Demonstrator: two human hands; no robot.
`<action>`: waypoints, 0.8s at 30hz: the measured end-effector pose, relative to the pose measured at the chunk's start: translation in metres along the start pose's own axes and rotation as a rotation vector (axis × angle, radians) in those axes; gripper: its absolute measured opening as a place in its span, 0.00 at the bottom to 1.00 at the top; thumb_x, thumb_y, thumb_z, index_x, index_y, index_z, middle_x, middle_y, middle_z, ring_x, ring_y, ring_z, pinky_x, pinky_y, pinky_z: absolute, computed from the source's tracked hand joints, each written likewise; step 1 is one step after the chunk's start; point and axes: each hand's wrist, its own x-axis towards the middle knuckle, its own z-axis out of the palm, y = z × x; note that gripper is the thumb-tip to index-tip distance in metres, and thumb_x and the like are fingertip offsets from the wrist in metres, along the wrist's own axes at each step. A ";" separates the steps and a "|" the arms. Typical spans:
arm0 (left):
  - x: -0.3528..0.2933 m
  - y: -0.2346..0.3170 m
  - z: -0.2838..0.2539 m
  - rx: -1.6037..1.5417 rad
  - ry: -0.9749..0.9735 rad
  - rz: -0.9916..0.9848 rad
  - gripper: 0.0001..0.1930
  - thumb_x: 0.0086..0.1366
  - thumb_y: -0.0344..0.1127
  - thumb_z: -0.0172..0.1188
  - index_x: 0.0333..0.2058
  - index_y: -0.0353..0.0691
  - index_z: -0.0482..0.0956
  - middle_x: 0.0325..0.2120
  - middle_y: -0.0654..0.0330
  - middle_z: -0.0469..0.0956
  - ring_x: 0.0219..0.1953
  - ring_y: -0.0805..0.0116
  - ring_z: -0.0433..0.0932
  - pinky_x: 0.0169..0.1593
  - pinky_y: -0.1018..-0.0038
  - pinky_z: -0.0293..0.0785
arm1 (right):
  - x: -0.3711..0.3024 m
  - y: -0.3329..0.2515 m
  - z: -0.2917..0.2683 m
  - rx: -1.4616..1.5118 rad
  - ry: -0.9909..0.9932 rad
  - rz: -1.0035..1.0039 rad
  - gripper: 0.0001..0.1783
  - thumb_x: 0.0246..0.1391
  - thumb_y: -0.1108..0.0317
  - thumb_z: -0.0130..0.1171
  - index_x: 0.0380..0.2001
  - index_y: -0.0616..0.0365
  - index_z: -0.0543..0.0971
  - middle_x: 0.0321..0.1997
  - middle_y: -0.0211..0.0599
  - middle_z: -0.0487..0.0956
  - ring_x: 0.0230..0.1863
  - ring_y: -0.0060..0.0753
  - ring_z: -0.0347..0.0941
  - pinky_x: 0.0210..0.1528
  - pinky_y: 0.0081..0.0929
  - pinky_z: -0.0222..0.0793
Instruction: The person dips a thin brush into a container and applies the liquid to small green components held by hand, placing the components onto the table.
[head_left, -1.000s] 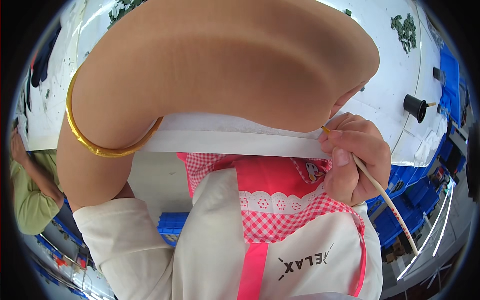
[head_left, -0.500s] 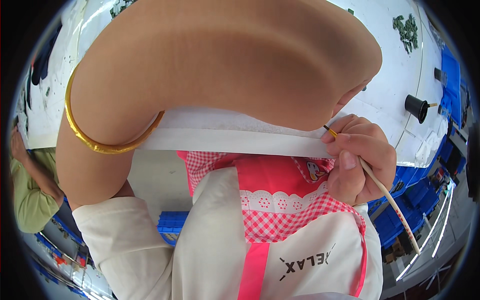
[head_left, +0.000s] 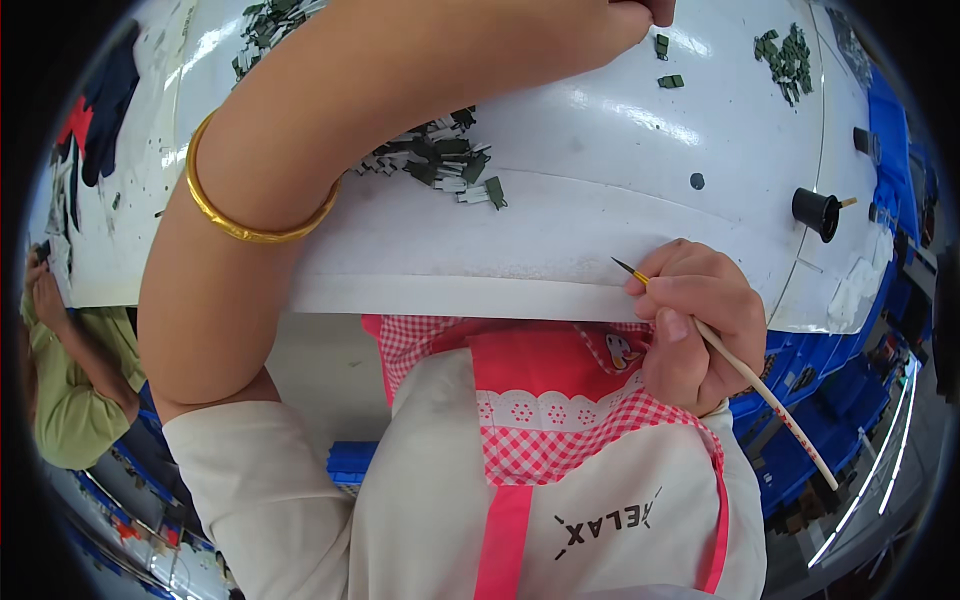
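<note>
Between right fingers (head_left: 697, 293): brush (head_left: 768, 400) pinched, probably light, stiff; best held behind ferrule (head_left: 641, 278). Left hand (head_left: 622, 28): grip unclear.

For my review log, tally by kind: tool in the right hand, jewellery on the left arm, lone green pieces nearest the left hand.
Slim pale-handled paintbrush: 1
Round gold bangle: 1
Small dark green pieces: 2
Total: 4
</note>
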 end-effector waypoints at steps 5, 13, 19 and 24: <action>0.006 0.043 -0.046 0.041 -0.129 -0.222 0.06 0.56 0.31 0.58 0.30 0.34 0.79 0.27 0.54 0.78 0.31 0.62 0.77 0.37 0.72 0.72 | 0.000 0.004 -0.003 0.079 0.009 -0.023 0.10 0.43 0.84 0.51 0.32 0.67 0.75 0.21 0.39 0.72 0.20 0.32 0.68 0.22 0.27 0.66; 0.014 0.071 -0.053 0.373 -0.967 -0.357 0.04 0.56 0.32 0.57 0.27 0.39 0.78 0.33 0.57 0.76 0.37 0.61 0.76 0.41 0.70 0.72 | 0.000 0.002 -0.005 0.123 -0.019 -0.038 0.12 0.43 0.85 0.49 0.34 0.67 0.74 0.22 0.38 0.72 0.20 0.31 0.67 0.23 0.28 0.67; 0.007 0.071 -0.044 0.487 -1.000 -0.451 0.05 0.56 0.33 0.55 0.26 0.40 0.78 0.31 0.59 0.75 0.36 0.61 0.75 0.40 0.70 0.72 | 0.001 0.002 -0.007 0.114 -0.044 -0.035 0.13 0.42 0.86 0.48 0.34 0.67 0.74 0.22 0.39 0.72 0.20 0.31 0.67 0.24 0.28 0.67; -0.008 0.060 -0.044 0.523 -0.881 -0.352 0.06 0.56 0.33 0.54 0.26 0.40 0.78 0.30 0.59 0.75 0.35 0.60 0.75 0.39 0.70 0.72 | 0.001 0.002 -0.007 0.111 -0.061 -0.034 0.12 0.43 0.85 0.49 0.34 0.67 0.74 0.22 0.39 0.72 0.20 0.31 0.67 0.24 0.27 0.67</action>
